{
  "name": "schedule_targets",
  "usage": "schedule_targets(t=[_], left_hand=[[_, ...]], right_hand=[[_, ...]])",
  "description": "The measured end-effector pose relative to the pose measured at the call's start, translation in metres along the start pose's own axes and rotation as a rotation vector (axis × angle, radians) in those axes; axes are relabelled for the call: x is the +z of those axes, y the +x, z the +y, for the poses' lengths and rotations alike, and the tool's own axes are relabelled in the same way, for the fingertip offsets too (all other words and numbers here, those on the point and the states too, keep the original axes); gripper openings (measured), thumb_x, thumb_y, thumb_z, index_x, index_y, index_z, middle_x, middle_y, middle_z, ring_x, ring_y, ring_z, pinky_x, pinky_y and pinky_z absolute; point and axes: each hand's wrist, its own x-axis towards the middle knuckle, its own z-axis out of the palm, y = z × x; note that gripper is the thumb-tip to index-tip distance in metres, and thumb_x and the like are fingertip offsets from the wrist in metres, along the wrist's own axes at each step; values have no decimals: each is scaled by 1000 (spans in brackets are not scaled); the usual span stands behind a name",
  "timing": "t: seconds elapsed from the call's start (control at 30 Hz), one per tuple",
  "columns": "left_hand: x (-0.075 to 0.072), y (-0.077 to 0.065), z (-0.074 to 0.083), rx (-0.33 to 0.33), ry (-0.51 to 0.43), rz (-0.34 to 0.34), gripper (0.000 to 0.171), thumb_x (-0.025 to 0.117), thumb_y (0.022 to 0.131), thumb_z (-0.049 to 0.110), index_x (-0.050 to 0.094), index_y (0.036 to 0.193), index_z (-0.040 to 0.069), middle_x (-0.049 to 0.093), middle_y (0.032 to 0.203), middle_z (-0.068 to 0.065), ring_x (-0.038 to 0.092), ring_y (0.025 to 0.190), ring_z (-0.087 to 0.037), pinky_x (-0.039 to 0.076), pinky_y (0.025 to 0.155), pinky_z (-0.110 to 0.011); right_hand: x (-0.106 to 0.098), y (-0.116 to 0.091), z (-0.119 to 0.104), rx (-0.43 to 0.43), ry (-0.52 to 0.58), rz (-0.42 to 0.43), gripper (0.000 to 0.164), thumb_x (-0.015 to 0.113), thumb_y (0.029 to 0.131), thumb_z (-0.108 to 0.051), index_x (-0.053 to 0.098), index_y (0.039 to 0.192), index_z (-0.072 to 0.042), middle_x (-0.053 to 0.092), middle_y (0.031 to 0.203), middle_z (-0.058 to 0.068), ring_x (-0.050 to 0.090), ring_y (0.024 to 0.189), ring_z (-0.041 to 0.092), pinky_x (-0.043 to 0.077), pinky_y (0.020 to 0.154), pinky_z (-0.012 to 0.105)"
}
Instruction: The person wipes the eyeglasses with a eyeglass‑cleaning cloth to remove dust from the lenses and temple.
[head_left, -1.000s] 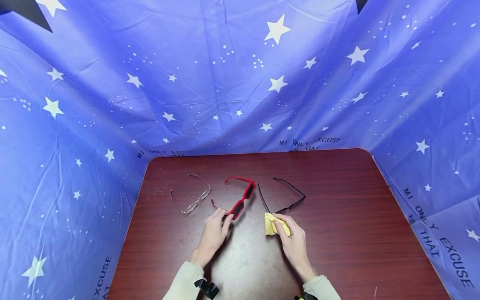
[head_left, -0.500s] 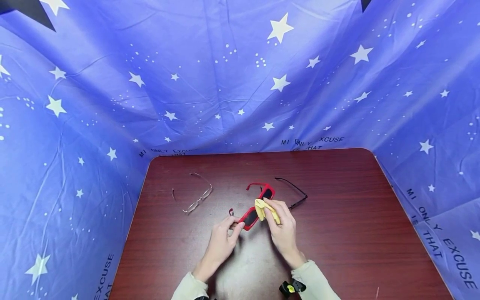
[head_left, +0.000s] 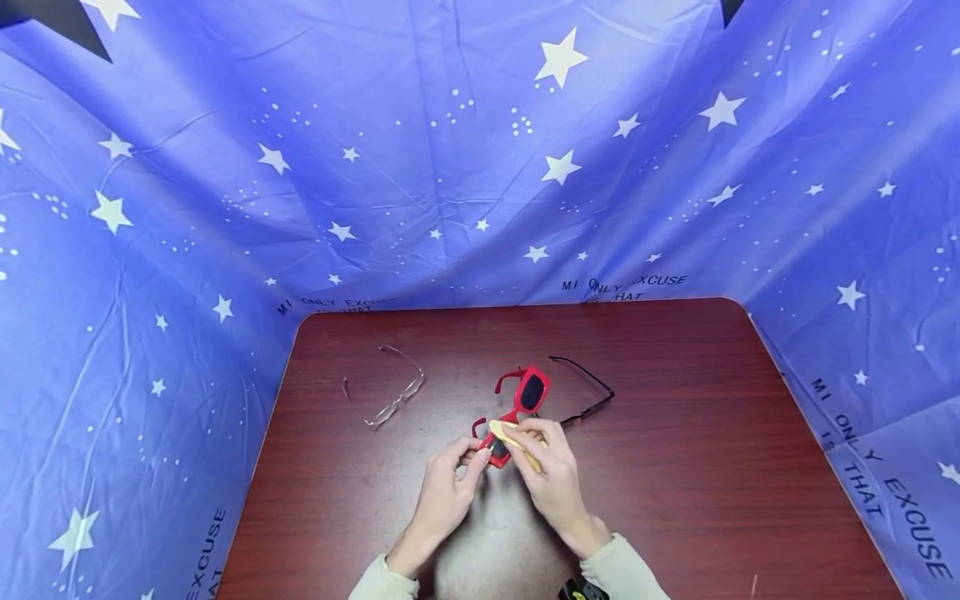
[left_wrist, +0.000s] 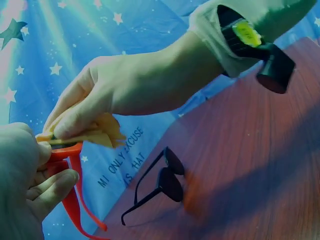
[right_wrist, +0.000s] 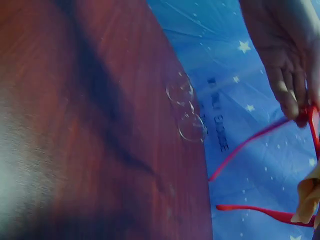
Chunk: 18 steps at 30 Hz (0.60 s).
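Note:
Red-framed sunglasses (head_left: 533,392) with dark lenses are held up over the table, their temples unfolded. My left hand (head_left: 444,490) pinches the lower end of the frame between thumb and fingers. A yellow cloth (head_left: 504,430) is pinched in my right hand (head_left: 553,479) and pressed on the lens nearest the left hand, hiding part of it. In the left wrist view the cloth (left_wrist: 95,132) lies over the front of the frame, with the right thumb on it. The right wrist view shows both red temples (right_wrist: 265,212) and the left hand (right_wrist: 290,65) gripping the frame.
Clear-framed glasses (head_left: 396,402) lie at the left of the dark red wooden table (head_left: 697,467). Behind my right hand lie black sunglasses (head_left: 596,403), partly covered. A blue star-patterned curtain (head_left: 420,192) surrounds the table's back and sides.
My left hand has brought the red sunglasses rightward and raised them. My right hand has carried the yellow cloth left, from beside the black sunglasses onto the red pair's lower lens.

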Motion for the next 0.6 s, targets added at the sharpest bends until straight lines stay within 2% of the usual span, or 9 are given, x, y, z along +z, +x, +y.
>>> schedule_targets(t=[0.13,0.2,0.43,0.57,0.6], left_hand=[[0,0,2,-33,-23,27,5,70,94,1,72,94,6,73,79,-4,62,70,0,52,62,-22],[-1,1,4,-48,-23,24,6,70,95,2,72,94,7,74,79,-5,63,70,0,52,62,-22],[-5,4,10,-69,-2,-16,7,70,97,10,73,95,4,76,81,-2,67,71,-5,51,61,-23],[-5,5,12,-64,5,-21,8,71,96,10,74,95,2,75,79,0,70,68,-17,51,59,-23],[-5,5,12,-62,7,-20,8,71,96,10,74,95,3,75,79,0,69,67,-16,50,60,-23]], right_hand=[[3,-6,-5,-63,23,-48,25,75,87,-2,77,111,0,66,101,11,58,90,24,47,77,28],[3,-7,-4,-75,28,-48,26,75,85,-1,77,111,0,66,101,11,58,89,23,47,76,28],[-3,8,7,-1,-14,27,37,80,74,11,78,109,1,65,102,14,60,86,23,48,76,24],[-5,14,8,28,-33,45,39,80,75,12,78,111,0,65,103,14,61,86,23,49,79,22],[-4,13,8,29,-35,45,36,80,77,10,78,112,0,65,103,13,61,86,23,48,79,22]])
